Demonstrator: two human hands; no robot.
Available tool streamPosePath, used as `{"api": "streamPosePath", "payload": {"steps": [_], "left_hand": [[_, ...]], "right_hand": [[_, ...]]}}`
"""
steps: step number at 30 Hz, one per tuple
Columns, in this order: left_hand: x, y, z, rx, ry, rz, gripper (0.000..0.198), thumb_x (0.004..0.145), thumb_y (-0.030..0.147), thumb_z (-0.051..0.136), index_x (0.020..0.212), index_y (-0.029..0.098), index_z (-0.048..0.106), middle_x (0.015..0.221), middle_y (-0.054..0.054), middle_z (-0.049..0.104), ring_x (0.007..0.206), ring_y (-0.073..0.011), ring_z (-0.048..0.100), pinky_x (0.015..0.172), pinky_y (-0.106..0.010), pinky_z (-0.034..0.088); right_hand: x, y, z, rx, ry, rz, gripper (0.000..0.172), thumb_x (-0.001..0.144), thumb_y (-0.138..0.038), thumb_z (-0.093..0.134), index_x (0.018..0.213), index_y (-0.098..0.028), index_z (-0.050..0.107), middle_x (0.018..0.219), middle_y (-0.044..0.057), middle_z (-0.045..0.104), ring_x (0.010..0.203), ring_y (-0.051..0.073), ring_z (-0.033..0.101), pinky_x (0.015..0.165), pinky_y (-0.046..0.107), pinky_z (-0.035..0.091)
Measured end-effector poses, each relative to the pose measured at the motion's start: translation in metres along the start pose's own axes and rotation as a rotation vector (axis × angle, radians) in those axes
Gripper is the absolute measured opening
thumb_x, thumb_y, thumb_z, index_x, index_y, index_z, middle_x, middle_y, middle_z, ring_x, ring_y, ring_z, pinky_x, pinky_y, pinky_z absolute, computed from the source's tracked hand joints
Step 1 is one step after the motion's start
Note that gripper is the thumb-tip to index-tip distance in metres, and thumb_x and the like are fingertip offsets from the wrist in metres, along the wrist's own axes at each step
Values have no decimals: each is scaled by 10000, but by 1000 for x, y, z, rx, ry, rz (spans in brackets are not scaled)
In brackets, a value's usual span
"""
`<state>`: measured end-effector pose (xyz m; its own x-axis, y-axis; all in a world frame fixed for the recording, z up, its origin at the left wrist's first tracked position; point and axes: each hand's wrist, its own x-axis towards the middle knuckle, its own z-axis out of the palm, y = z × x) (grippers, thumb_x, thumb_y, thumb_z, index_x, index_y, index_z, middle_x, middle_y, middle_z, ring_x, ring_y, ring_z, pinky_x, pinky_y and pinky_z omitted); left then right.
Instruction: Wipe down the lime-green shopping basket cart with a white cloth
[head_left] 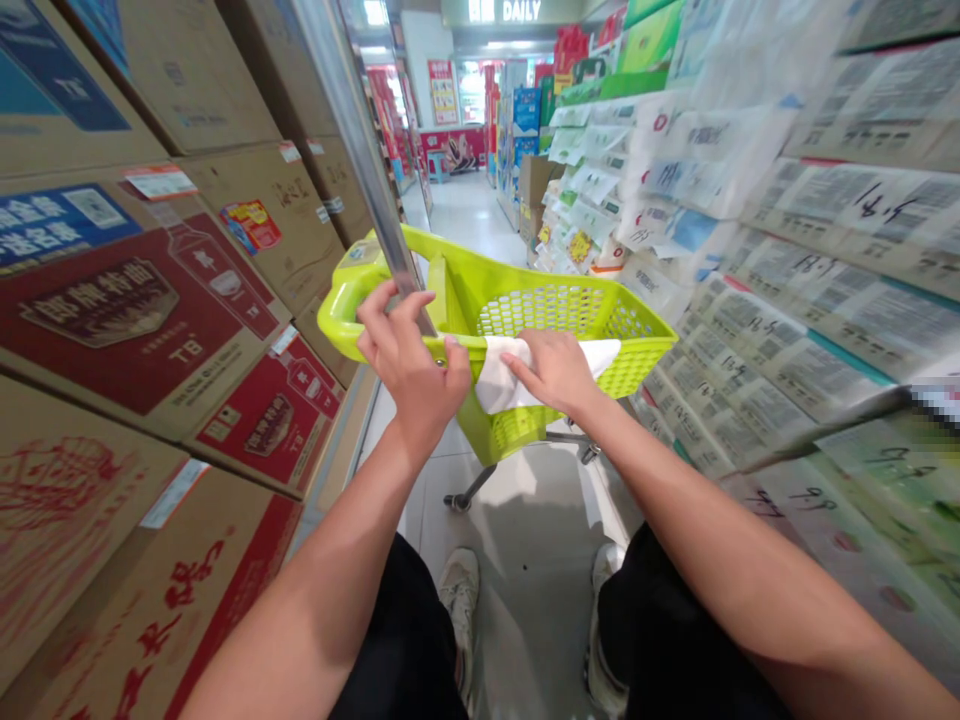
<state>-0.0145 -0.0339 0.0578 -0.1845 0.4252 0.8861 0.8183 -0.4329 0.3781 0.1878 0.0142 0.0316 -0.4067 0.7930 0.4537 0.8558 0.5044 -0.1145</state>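
A lime-green shopping basket cart [517,265] with perforated sides stands in front of me, tilted in view. My left hand [412,360] is at its near rim by the handle end, beside a metal pole [367,140]. Its fingers curl over the edge, somewhat spread, and the thumb lies against the rim. Farther right, my right hand [555,370] presses a white cloth [495,385] around the same rim, thumb outside and fingertips hidden over the inner side. One end of the cloth sticks out to the right along the basket.
Stacked cartons [112,300] rise close on the left. Packs of tissue paper [825,250] with handwritten prices line the right. Cart legs with casters [459,502] stand on the tiled floor [525,600] near my shoes [459,580]. The aisle [472,215] runs ahead.
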Motion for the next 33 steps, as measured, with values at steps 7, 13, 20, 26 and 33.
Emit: {"api": "streamPosePath", "payload": {"steps": [7, 13, 20, 26, 33], "left_hand": [[1, -4, -7, -18, 25, 31, 503, 959, 509, 485, 1317, 168, 573, 1434, -183, 508, 1411, -362, 483, 1099, -619, 404], [7, -22, -6, -74, 3, -46, 522, 895, 512, 522, 1329, 223, 528, 1470, -164, 502, 1399, -356, 495, 1073, -576, 474], [8, -23, -3, -79, 6, -23, 519, 886, 420, 535, 1371, 236, 504, 1472, -164, 489, 1401, -338, 491, 1088, -526, 478], [6, -8, -3, -42, 11, -5, 610, 962, 632, 409, 1410, 237, 528, 1447, -175, 507, 1426, -352, 468, 1124, -544, 439], [2, 2, -6, -86, -16, -6, 870, 931, 854, 179, 1421, 218, 513, 1484, -183, 486, 1440, -358, 458, 1133, -539, 426]], "right_hand": [[18, -37, 3, 93, 8, -61, 651, 1090, -658, 188, 1113, -209, 658, 1094, 100, 765, 1016, 267, 654, 780, 335, 324], [10, -5, 1, 34, -42, -37, 634, 1078, -679, 253, 1078, -217, 687, 1075, 93, 777, 935, 264, 676, 730, 329, 309], [-5, 59, -4, -45, -162, 133, 658, 1019, -740, 368, 1025, -204, 750, 1014, 111, 789, 899, 276, 692, 687, 327, 299], [0, 60, -6, -60, -201, 190, 716, 985, -786, 374, 976, -198, 782, 974, 133, 792, 904, 287, 699, 695, 322, 327], [16, 8, -9, 34, -156, 180, 727, 963, -821, 383, 982, -218, 789, 989, 123, 794, 899, 289, 697, 683, 327, 342]]}}
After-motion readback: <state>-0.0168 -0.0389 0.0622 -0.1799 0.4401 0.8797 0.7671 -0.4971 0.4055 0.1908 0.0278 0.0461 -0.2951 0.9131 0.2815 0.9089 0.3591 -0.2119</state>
